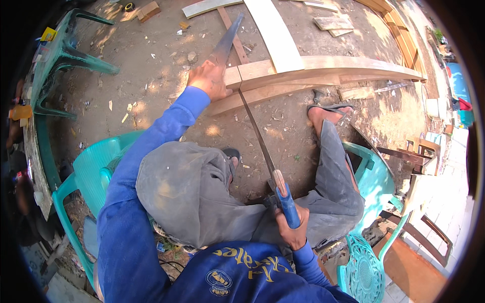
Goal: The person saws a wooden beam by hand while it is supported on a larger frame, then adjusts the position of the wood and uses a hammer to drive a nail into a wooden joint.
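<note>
My right hand (294, 226) is closed round the blue-wrapped handle of a handsaw (259, 135), low in front of my body. From there the narrow blade runs up and forward to the near edge of a wooden board (323, 64). A thin dark line crosses the board's top where the blade meets it. Left of that line, my left hand (208, 80) grips the board's left end, its thumb on the near side. Just past this hand, a tapered grey-blue piece (228, 43) points away; its kind is unclear.
A pale plank (275, 35) meets the board from the far side. Green plastic chairs stand at the left (65, 55), beside me (101, 161) and at the lower right (366, 267). My sandalled foot (328, 113) is near the board. Wood offcuts (333, 24) lie on the dirt.
</note>
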